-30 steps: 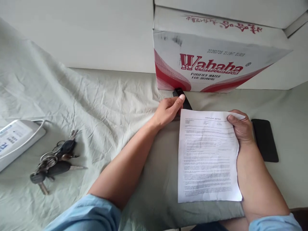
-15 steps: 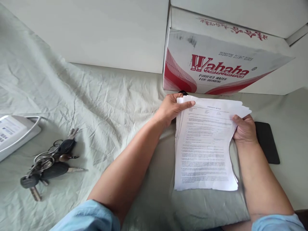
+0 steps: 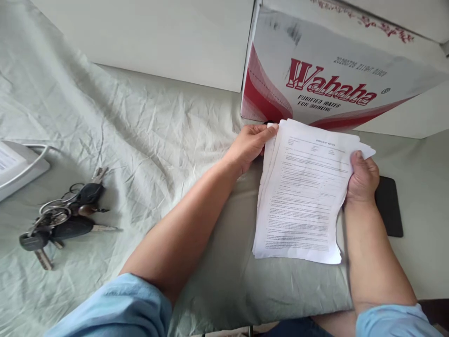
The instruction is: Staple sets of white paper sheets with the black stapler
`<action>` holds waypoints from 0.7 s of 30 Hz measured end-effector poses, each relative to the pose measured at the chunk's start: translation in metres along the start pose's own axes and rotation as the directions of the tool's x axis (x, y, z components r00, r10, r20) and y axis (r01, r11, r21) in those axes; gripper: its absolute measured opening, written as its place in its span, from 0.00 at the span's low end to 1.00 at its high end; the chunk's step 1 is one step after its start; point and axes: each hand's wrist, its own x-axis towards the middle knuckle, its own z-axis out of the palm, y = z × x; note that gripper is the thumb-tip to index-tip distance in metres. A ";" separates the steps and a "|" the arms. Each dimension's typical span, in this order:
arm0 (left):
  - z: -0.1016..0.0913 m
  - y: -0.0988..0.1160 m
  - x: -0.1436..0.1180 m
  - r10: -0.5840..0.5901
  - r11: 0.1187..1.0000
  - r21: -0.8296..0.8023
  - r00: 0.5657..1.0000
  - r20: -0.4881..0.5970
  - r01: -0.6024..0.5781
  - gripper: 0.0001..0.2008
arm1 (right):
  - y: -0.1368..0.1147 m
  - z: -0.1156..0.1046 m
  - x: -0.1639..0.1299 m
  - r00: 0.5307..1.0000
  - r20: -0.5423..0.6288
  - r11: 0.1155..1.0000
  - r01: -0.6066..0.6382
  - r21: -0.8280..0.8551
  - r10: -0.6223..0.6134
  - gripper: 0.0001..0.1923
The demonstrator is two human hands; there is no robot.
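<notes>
A stack of printed paper sheets (image 3: 301,196) is held up between my two hands, its edges slightly uneven. My left hand (image 3: 249,142) pinches the upper left corner, thumb on top and the fingers behind. At the upper right edge, my right hand (image 3: 363,178) grips the sheets with its thumb in front; its other fingers are partly hidden behind the paper. The top page is headed "Overleaf Notes" and covered in small text. A small dark object shows just behind the left hand's fingers, too covered to name.
A Wahaha water carton (image 3: 322,70) stands behind the papers against white panels (image 3: 157,37). A black flat phone-like object (image 3: 390,206) lies right of my right hand. Left, a bunch of keys (image 3: 66,215) and a white device (image 3: 21,164) rest on the wrinkled green cloth (image 3: 140,126).
The left thumb has slid back toward the stack's left corner, and the sheets there are more fanned out. The stack is tilted slightly clockwise. The whole view has shifted a little.
</notes>
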 end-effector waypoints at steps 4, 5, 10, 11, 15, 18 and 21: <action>0.002 -0.003 0.002 0.062 0.998 -0.029 0.998 -0.034 -0.063 0.28 | 0.003 0.000 0.005 0.998 0.006 0.998 0.065 0.027 -0.065 0.28; 0.002 -0.005 0.003 0.076 0.996 -0.032 0.997 -0.029 -0.077 0.28 | 0.003 -0.001 0.005 0.997 0.014 0.997 0.069 0.027 -0.069 0.28; 0.004 -0.009 0.002 0.122 0.992 0.017 0.993 0.004 -0.122 0.30 | 0.003 -0.002 0.006 0.998 0.056 0.999 0.039 0.015 -0.040 0.30; 0.005 -0.009 0.002 0.129 0.991 0.029 0.992 0.012 -0.129 0.31 | 0.003 -0.002 0.006 0.998 0.057 0.999 0.038 0.014 -0.039 0.30; 0.003 -0.013 0.003 0.134 0.990 0.027 0.990 0.039 -0.135 0.33 | 0.003 -0.002 0.005 0.998 0.058 0.999 0.034 0.014 -0.035 0.30; 0.000 -0.016 0.002 0.131 0.990 0.035 0.985 0.109 -0.135 0.32 | 0.003 0.000 0.006 0.998 0.051 0.999 0.024 0.022 -0.025 0.31; -0.002 -0.017 0.002 0.136 0.988 0.048 0.978 0.160 -0.146 0.31 | 0.003 0.003 0.007 0.999 0.029 0.998 0.021 0.051 -0.023 0.30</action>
